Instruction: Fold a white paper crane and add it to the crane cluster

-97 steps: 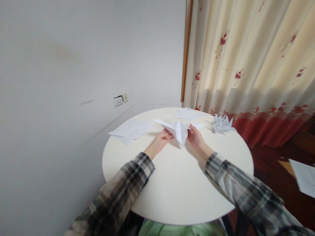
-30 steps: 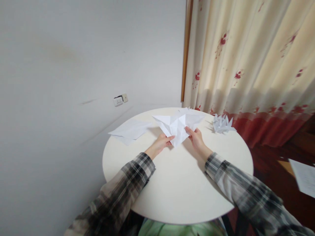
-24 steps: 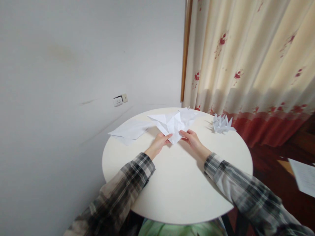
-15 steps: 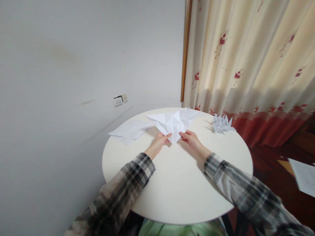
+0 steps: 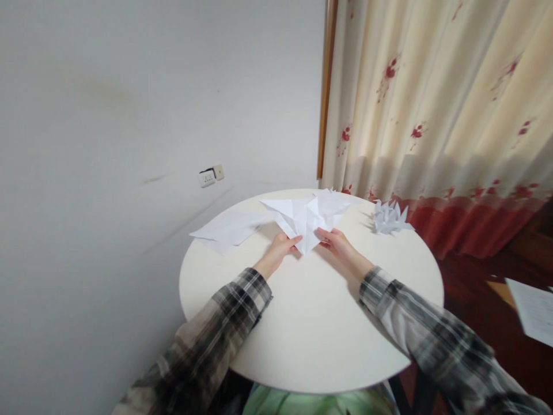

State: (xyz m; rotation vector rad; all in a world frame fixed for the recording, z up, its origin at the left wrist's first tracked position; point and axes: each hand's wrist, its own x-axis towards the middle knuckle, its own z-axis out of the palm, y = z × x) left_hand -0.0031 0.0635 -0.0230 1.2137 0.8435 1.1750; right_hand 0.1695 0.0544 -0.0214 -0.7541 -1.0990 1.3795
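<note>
A white sheet of folded paper (image 5: 305,226) is held between my two hands, with creases and raised flaps and a point facing me. My left hand (image 5: 281,249) pinches its left edge, thumb on top. On the opposite edge, my right hand (image 5: 337,241) grips it the same way, with the thumb over the paper. The undersides of both hands and the fingers beneath the sheet are hidden. Behind it lies more white paper, whose border with the held sheet is hard to make out.
The round white table (image 5: 319,334) carries white paper (image 5: 231,229) at the left and a cluster of folded paper pieces (image 5: 390,218) at the right. A wall with a socket (image 5: 207,178) stands left; a flowered curtain (image 5: 415,104) hangs behind at the right.
The folded paper has opened flatter, its middle flap lying lower and its right part spread wider. My right hand has shifted slightly right. My left hand has barely moved.
</note>
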